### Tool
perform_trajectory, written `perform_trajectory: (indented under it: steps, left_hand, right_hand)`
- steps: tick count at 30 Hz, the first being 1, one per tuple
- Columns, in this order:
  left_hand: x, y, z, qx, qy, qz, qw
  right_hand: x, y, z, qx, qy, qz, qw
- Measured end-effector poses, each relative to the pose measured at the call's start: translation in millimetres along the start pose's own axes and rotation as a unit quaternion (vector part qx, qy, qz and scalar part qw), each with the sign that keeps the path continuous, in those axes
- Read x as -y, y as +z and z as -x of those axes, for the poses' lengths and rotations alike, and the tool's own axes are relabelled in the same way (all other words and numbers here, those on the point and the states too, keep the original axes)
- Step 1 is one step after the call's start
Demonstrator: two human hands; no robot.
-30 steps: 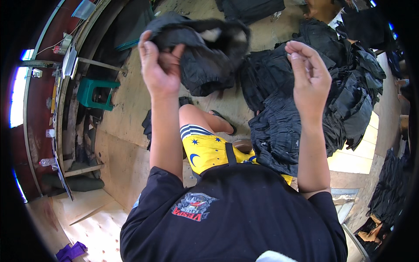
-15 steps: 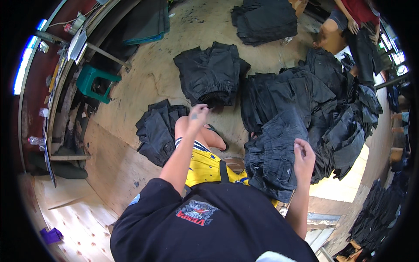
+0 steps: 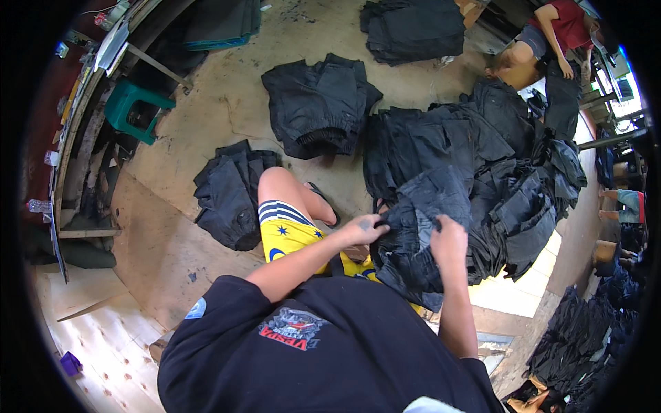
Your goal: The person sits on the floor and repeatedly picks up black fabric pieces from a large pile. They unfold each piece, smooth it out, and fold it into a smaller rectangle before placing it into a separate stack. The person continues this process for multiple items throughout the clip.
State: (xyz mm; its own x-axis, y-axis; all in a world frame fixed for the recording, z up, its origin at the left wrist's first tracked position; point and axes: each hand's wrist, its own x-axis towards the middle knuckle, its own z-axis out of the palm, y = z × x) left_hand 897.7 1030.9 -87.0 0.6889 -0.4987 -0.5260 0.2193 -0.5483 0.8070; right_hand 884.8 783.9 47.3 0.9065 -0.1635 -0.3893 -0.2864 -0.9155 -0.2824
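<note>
Red lettering (image 3: 284,339) with a grey emblem (image 3: 301,319) marks the black T-shirt (image 3: 337,361).

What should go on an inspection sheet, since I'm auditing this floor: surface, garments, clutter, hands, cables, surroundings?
Surface: wooden floor, scuffed, with dark marks.
Job's things: dark garment with a gathered waistband, in hand; black garments stacked ahead, beside the leg and heaped at right.
Clutter: purple item at lower left; green stool at left.
Grippers: bare left hand and right hand, both gripping the dark garment.
Cables: thin pale cord at the upper-left edge; its run cannot be traced.
Surroundings: co-worker in a red top at upper right, a hand on a black garment.
</note>
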Motion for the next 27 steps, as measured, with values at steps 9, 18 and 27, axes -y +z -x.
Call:
perform_trajectory:
  steps: [9, 18, 27]
  left_hand:
    - [-118, -28, 30, -0.099, 0.074, 0.371, 0.92]
    - [-156, -29, 36, -0.091, 0.161, 0.51, 0.84]
    - [-172, -37, 47, -0.056, 0.122, 0.487, 0.863]
  right_hand:
    - [-1, -90, 33, -0.032, -0.12, -0.4, 0.908]
    - [-6, -102, 40, -0.164, 0.086, -0.647, 0.74]
    - [-4, -106, 42, -0.125, 0.075, -0.648, 0.748]
